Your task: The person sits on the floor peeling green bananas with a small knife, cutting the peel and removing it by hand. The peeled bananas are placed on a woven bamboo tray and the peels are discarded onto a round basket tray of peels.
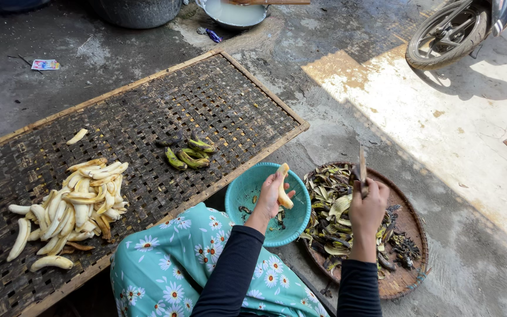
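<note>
Shot from a head-worn camera, looking steeply down over the knees at close range, facing across a woven bamboo tray (148,117) toward sunlit concrete ground (453,135).

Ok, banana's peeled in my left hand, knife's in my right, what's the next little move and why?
Probably set the peeled banana from your left hand onto the pile of peeled bananas on the woven mat: it looks fully bare, and four unpeeled green bananas lie waiting there.

Outdoor yard – concrete ground (347,64), woven drying mat (165,111), motorbike wheel (447,35).
</note>
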